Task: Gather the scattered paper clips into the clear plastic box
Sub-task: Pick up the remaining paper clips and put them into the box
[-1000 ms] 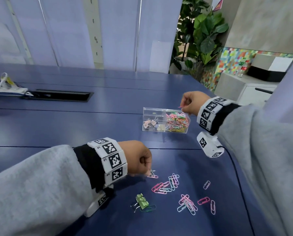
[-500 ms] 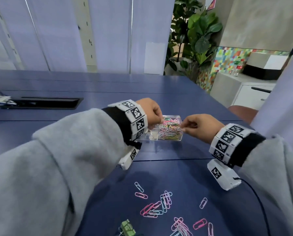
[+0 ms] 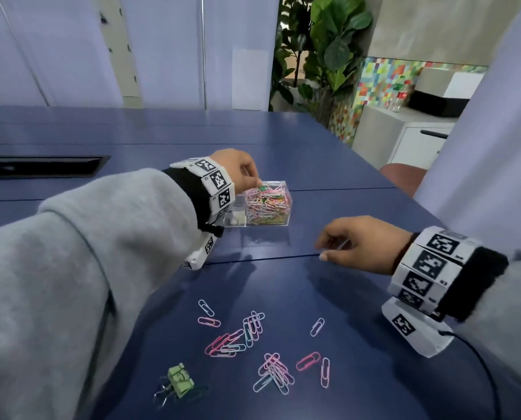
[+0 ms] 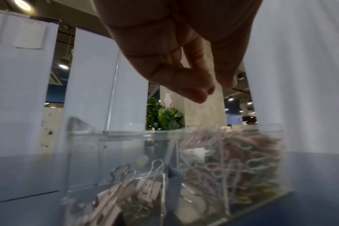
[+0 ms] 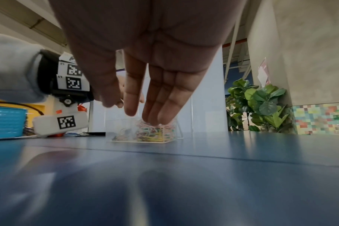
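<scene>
Left hand [image 3: 238,168] is hovering over the clear plastic box [image 3: 268,204], fingertips pinched, contents unclear. Right hand [image 3: 359,244] is hanging relaxed, empty, above the desk [image 3: 328,165]. Paper clips [image 3: 253,338] are lying scattered nearer.

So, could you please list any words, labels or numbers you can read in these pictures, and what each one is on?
No readable text anywhere.
Left wristband: black-and-white square code markers, no words.
Right wristband: the same markers; tiny print beside them, too small to read.
Red-and-white sign on the wall: too blurred to read.
Clear box: no label visible.
</scene>
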### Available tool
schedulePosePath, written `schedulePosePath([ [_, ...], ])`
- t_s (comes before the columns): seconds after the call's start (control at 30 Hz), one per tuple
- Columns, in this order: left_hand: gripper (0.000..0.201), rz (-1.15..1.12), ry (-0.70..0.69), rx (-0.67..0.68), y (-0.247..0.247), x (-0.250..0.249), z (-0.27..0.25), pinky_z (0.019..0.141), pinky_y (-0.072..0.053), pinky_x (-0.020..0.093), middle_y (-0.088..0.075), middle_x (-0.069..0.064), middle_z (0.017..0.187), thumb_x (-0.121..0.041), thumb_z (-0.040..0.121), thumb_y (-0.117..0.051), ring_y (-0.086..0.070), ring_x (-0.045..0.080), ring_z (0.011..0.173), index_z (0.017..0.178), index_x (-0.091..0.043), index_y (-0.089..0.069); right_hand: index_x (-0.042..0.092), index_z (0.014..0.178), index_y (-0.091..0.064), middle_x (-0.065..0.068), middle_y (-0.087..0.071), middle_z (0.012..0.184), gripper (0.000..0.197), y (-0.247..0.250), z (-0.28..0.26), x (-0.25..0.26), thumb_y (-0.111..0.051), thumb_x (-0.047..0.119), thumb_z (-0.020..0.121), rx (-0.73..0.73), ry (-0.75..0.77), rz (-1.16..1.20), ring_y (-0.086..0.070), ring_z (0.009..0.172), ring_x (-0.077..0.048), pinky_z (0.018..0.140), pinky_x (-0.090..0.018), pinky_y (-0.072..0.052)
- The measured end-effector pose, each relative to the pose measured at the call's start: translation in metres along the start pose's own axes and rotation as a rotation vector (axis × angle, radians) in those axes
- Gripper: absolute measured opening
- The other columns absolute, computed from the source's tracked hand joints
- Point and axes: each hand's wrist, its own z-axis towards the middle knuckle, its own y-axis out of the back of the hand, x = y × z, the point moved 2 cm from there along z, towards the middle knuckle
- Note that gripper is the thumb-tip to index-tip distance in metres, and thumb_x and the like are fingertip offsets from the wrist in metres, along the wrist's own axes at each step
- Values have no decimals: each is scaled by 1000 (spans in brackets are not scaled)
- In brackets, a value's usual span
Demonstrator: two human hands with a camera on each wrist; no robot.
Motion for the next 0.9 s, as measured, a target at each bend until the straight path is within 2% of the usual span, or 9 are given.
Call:
schedulePosePath([
  [0.07,11,-79,-40,83,3,-1,-22,59,-50,23,-64,0,79,-25,88,-62,-59,8,55,95,-18,-65,24,111,-63,16,-54,91,29,-8,-12,9,-64,32,83,120,24,-64,-56,90,-6,92,-23,-47],
  [0.13,14,-68,-83,267,1,1,-50,56,-52,19,-61,-1,78,-14,90,-56,-59,0,48,100,-21,-62,27,118,-58,10,-55,107,42,-18,-25,17,-68,37,79,264,70,-148,-56,99,-11,95,-28,-46],
  [0.23,33,122,-75,638,-10,6,-96,62,-52,20,-59,-5,92,-10,86,-59,-63,12,64,116,-24,-57,29,127,-49,6,-46,125,60,-31,-43,28,-73,39,73,393,139,-247,-53,110,-15,98,-28,-43],
  [0.3,46,315,-75,761,-17,7,-126,71,-50,24,-57,-9,101,-18,80,-68,-60,15,78,122,-30,-52,30,129,-47,7,-44,124,63,-34,-51,34,-73,38,73,402,148,-260,-53,107,-14,97,-29,-44],
  [0.43,52,394,-89,743,-21,7,-150,79,-47,28,-57,-8,103,-26,74,-74,-57,15,83,120,-32,-50,28,129,-47,8,-42,108,61,-37,-61,46,-72,35,74,395,130,-249,-50,92,-11,91,-29,-47],
  [0.57,55,341,-85,749,-24,6,-159,67,-45,24,-54,-8,95,-24,72,-77,-57,16,82,119,-31,-49,22,127,-50,7,-41,103,58,-46,-68,62,-73,33,75,380,142,-226,-48,85,-11,87,-29,-48],
  [0.73,64,315,-146,692,-30,-6,-162,63,-40,17,-53,-9,93,-25,74,-76,-54,13,81,127,-36,-44,21,128,-52,1,-49,104,54,-53,-69,82,-71,30,77,367,170,-215,-56,98,-19,83,-23,-42],
  [0.8,67,313,-187,710,-32,-14,-160,71,-43,23,-53,-7,96,-23,75,-75,-53,13,83,132,-38,-41,24,127,-52,4,-45,99,53,-54,-67,88,-70,28,78,370,172,-201,-57,100,-20,83,-23,-42],
  [0.9,71,336,-235,750,-34,-22,-159,88,-46,29,-55,1,111,-23,78,-73,-50,14,88,136,-41,-37,25,125,-54,7,-43,97,51,-53,-65,89,-71,27,78,362,168,-180,-52,85,-16,84,-23,-42],
])
